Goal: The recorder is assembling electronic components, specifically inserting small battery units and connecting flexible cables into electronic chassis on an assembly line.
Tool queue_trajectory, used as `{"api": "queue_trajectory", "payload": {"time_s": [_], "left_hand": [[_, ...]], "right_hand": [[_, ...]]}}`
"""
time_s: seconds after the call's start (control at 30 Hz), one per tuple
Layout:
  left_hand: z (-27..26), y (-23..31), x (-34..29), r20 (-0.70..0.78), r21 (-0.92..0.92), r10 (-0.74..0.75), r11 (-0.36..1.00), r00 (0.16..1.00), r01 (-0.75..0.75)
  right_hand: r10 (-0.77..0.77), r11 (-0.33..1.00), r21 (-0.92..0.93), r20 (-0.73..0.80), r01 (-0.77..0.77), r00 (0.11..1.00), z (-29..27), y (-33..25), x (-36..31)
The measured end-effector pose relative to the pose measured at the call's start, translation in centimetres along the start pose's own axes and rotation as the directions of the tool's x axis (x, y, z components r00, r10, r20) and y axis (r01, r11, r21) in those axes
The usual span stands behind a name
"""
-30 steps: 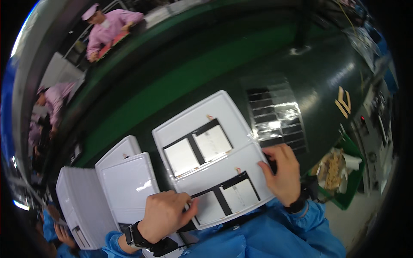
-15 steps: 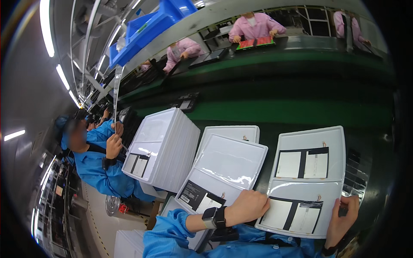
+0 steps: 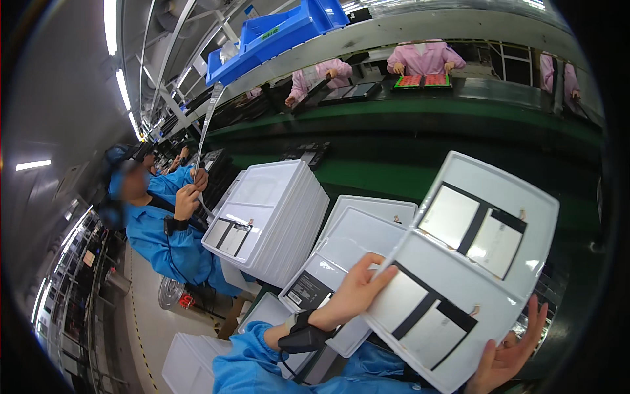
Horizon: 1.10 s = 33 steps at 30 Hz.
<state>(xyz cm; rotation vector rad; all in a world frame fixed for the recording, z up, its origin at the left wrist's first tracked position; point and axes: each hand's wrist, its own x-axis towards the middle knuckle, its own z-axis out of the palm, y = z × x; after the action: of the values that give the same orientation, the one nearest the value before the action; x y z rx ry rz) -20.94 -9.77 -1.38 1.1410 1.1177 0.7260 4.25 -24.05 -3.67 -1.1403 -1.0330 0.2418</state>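
I hold a white plastic tray lifted and tilted above the green bench. It carries flat grey-white panels with black strips in two compartments. My left hand grips the tray's left edge, thumb on top. My right hand supports its lower right corner from beneath, fingers spread. Just under the tray lies a low stack of white trays, the top one bare apart from a dark label.
A tall stack of white trays stands to the left. A person in a blue coat works beside it. More white trays lie low on the floor side. Across the green conveyor, people in pink coats work. Blue bins sit overhead.
The view has swung left since a second ago. The tray has risen off the bench and tilted, with my left hand now on its left edge and my right under its corner.
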Motion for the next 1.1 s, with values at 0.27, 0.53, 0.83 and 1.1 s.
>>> {"api": "queue_trajectory", "payload": {"time_s": [0.27, 0.53, 0.83, 1.1], "left_hand": [[-7.0, 0.4, -3.1, -0.327, -0.067, 0.258, 0.953, 0.909, -0.295], [-12.2, 2.7, -6.5, -0.519, 0.047, 0.328, 0.933, 0.789, -0.357], [-27.8, 7.7, -9.5, -0.648, 0.197, 0.401, 0.91, 0.648, -0.365], [-46.7, 3.7, -7.8, -0.796, 0.137, 0.096, 0.99, 0.598, 0.022]], "right_hand": [[0.314, 0.674, 0.514, 0.451, -0.53, 0.836, 3.9, -1.3, -0.4], [0.038, 0.426, 0.437, 0.866, -0.792, 0.498, 6.6, 0.6, -3.7], [0.157, 0.53, 0.205, 0.93, -0.823, 0.333, 5.1, 1.0, -2.6], [0.171, 0.574, 0.2, 0.919, -0.794, 0.356, 4.2, 1.1, -2.7]]}}
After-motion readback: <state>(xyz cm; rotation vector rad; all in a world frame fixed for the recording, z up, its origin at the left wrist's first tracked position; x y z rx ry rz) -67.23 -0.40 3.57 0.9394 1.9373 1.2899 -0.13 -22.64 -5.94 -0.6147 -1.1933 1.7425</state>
